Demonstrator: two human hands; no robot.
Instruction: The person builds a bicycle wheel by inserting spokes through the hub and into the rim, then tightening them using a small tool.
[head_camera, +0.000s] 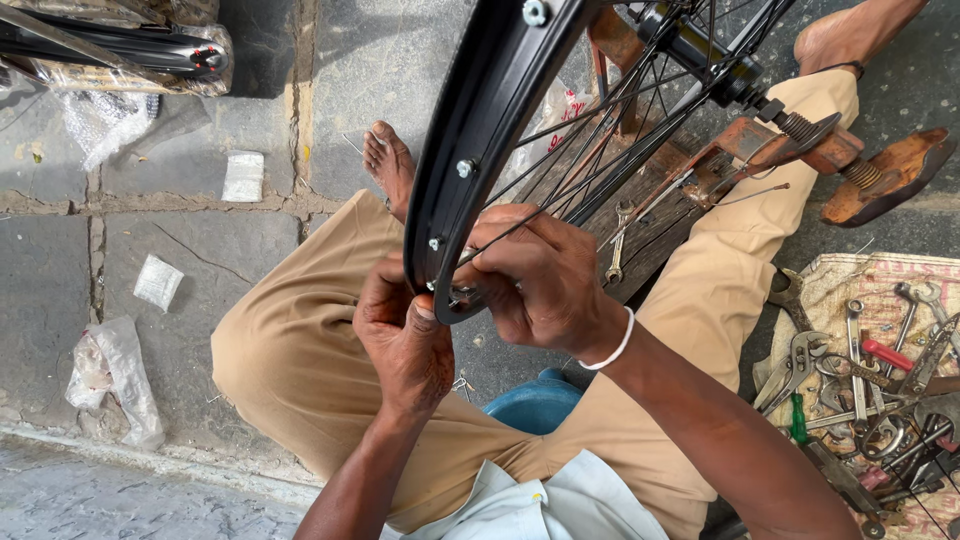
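A black bicycle wheel rim (480, 120) with thin spokes (600, 130) stands upright in a rusty truing stand (790, 150). My left hand (405, 335) pinches the outside of the rim at its lowest point, fingertips on a spoke nipple. My right hand (540, 280) reaches through from the inner side and holds a spoke at the same spot. The hub (700, 50) sits on the stand's axle at the top right. I sit with bent legs in tan trousers (300, 350), bare feet on the stone floor.
Several wrenches and pliers (870, 370) lie on a sack at the right. A spanner (618, 245) rests on the stand's wooden base. Plastic wrapping (110, 375) and paper scraps lie on the floor at the left. A wrapped black rim (120, 50) lies at the top left.
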